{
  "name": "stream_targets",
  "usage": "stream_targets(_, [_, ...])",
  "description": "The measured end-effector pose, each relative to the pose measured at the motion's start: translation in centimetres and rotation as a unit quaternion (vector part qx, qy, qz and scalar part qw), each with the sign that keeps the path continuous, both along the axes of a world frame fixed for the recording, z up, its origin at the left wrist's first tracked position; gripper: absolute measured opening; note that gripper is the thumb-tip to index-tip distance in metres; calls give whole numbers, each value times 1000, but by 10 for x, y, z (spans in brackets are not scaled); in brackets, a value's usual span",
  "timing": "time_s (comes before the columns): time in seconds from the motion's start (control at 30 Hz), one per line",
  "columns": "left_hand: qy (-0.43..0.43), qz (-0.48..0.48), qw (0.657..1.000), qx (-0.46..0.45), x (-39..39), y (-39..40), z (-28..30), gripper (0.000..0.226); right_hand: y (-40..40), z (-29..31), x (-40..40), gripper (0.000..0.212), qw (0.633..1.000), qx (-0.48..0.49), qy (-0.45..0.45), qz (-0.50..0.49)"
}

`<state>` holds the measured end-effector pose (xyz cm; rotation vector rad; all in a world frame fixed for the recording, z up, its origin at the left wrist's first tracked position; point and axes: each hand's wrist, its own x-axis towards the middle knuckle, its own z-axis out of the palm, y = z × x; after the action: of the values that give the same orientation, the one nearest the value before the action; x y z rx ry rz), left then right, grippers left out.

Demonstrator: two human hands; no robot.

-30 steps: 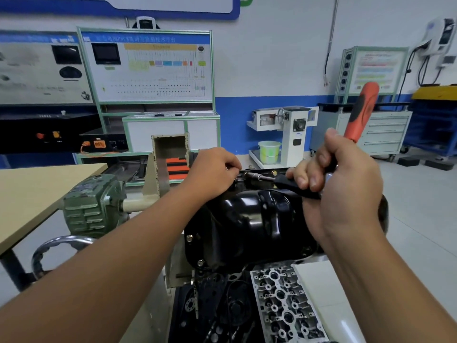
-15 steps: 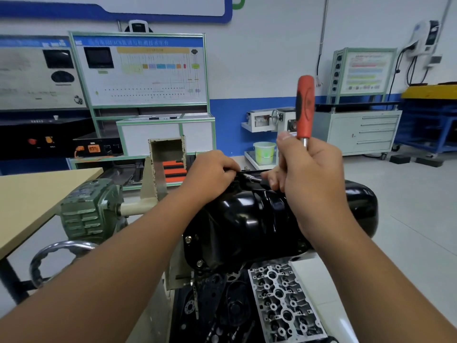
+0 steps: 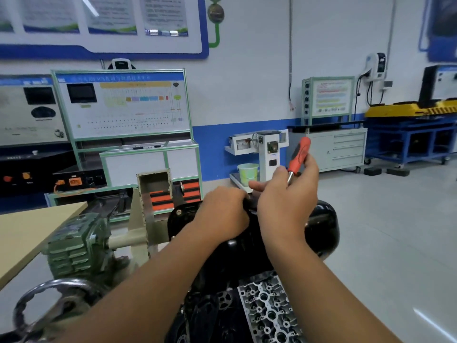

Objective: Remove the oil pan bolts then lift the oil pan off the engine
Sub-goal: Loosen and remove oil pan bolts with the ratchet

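Observation:
The glossy black oil pan (image 3: 321, 229) sits on top of the upturned engine on its stand, mostly covered by my arms. My left hand (image 3: 222, 211) is curled over the pan's far edge, fingers bent around the ratchet's head end; what it pinches is hidden. My right hand (image 3: 286, 201) grips the ratchet, whose red and black handle (image 3: 298, 154) sticks up and to the right above my thumb. One bolt (image 3: 178, 212) shows on the pan flange at the left. The tool's socket end is hidden between my hands.
A green gearbox (image 3: 74, 246) and steel handwheel (image 3: 49, 305) of the engine stand are at the left, beside a wooden table (image 3: 29, 231). A cylinder head (image 3: 269, 310) lies below the pan. Training panels (image 3: 121, 105), a green cup (image 3: 247, 173) and cabinets line the back wall.
My right hand swung the ratchet handle from tilted right to upright, then back to a slight rightward tilt. The view rose and shifted. My left hand stayed at the pan's far edge.

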<state>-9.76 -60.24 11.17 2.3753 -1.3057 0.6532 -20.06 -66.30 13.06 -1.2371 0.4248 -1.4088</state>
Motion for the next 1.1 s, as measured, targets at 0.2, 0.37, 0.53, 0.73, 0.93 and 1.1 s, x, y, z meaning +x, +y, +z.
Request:
stream_targets(0.2, [-57, -49, 992, -98, -8, 18, -7, 13, 14, 7, 1, 56, 984, -139, 108, -15])
stream_targets(0.37, [-1, -132, 974, -184, -21, 29, -16, 16, 14, 20, 0, 61, 979, -135, 153, 8])
stream_targets(0.53, [-13, -124, 982, -144, -21, 31, -19, 18, 26, 9, -7, 75, 978, -81, 180, 62])
stream_targets(0.73, [49, -83, 987, -127, -24, 37, -17, 10, 24, 11, -14, 86, 938, -225, 239, 108])
stream_targets(0.93, [52, -73, 983, -157, -24, 32, -16, 18, 7, 13, -10, 84, 927, -273, 208, 152])
stream_targets(1.1, [12, -53, 992, -112, -33, 28, -11, 32, 7, 5, -16, 90, 925, -270, 198, 178])
